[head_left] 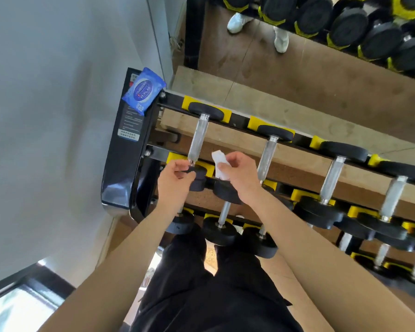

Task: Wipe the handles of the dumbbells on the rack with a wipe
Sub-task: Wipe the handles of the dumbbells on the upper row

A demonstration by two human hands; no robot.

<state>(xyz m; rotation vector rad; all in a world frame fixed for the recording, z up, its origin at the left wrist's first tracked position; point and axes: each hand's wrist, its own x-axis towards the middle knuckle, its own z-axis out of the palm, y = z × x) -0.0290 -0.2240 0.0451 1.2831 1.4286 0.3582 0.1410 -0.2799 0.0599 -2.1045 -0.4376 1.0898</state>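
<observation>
Wipe [219, 167] pinched between thumb and fingers of the right hand [237, 174], a person stood over the left end of the dumbbell rack [127, 164]. The left hand [174, 183] hovered, fingers curled, beside the near head of the leftmost dumbbell [198, 137]; whether it held anything could not be told. Wrapping the wipe fully around that handle and drawing it end to end would likely clean best. One wipe, one blue pack [143, 91] on the rack's left corner and four top-tier dumbbells showed; lower tiers were partly hidden.
</observation>
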